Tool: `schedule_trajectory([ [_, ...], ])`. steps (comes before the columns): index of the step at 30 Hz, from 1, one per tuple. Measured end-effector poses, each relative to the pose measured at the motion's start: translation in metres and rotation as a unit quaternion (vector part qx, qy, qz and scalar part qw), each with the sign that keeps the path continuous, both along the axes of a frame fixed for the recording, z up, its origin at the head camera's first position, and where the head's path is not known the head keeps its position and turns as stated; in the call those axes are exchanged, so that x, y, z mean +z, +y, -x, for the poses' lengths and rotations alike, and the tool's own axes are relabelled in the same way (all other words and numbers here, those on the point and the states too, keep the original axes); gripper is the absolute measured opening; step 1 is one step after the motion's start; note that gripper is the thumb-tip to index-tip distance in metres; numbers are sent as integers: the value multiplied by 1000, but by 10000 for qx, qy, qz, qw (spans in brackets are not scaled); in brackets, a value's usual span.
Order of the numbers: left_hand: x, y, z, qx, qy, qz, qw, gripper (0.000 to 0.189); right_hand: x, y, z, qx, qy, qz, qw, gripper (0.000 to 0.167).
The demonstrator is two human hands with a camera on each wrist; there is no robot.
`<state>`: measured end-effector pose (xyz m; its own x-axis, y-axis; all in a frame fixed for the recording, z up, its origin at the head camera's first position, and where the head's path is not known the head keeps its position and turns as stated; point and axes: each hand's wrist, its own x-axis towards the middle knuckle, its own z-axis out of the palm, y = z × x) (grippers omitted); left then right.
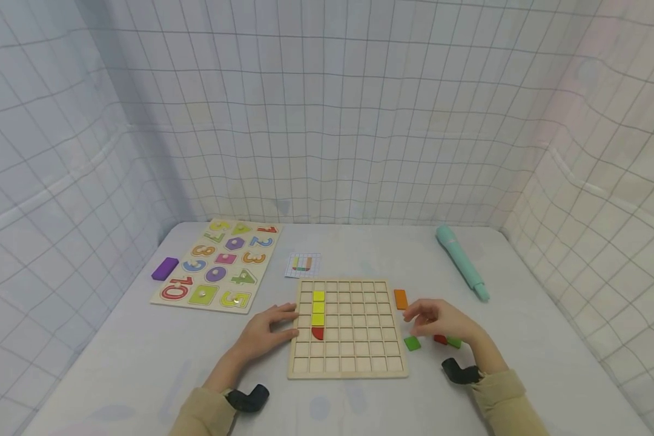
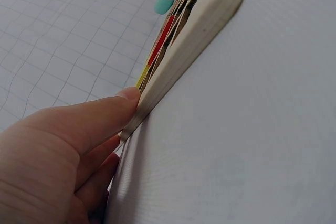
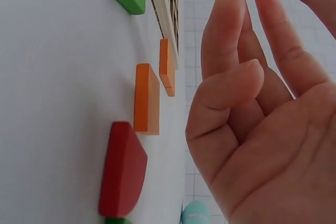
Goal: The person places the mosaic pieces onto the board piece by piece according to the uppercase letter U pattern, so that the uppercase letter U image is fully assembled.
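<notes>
A wooden grid board (image 1: 354,333) lies flat before me. Three yellow squares (image 1: 318,308) form a column in it, with a red rounded piece (image 1: 318,333) just below them. My left hand (image 1: 263,332) touches the board's left edge, thumb and fingers spread along the side. My right hand (image 1: 441,318) hovers right of the board, its fingers loosely bent and nothing between them. Around it on the table lie a green square (image 1: 412,343), an orange piece (image 1: 401,299), another red piece (image 1: 440,340) and a second green piece (image 1: 455,343). The right wrist view shows another orange block (image 3: 147,99).
Behind the board lies a small card (image 1: 303,265) with a coloured pattern on a grid. At the far left are a number puzzle board (image 1: 196,280) and a purple block (image 1: 165,269). A long teal tube-like object (image 1: 462,260) lies at the back right. Checked cloth walls (image 1: 332,121) surround the table.
</notes>
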<state>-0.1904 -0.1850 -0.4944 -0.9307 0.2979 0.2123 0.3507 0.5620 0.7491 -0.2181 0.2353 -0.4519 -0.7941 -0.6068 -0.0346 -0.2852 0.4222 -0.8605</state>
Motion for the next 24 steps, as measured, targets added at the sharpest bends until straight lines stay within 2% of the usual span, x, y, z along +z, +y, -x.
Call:
schedule_trajectory([
  [8,-1,0,0,-25,21,7,10000,40,-4,7,0,207,-286,332,9988,32],
  [18,2,0,-2,-60,-55,-41,10000,40,-13,10,2,243,-340,66,9991,31],
  [24,2,0,-1,-88,40,-15,10000,40,-14,10,2,336,-396,87,9986,31],
])
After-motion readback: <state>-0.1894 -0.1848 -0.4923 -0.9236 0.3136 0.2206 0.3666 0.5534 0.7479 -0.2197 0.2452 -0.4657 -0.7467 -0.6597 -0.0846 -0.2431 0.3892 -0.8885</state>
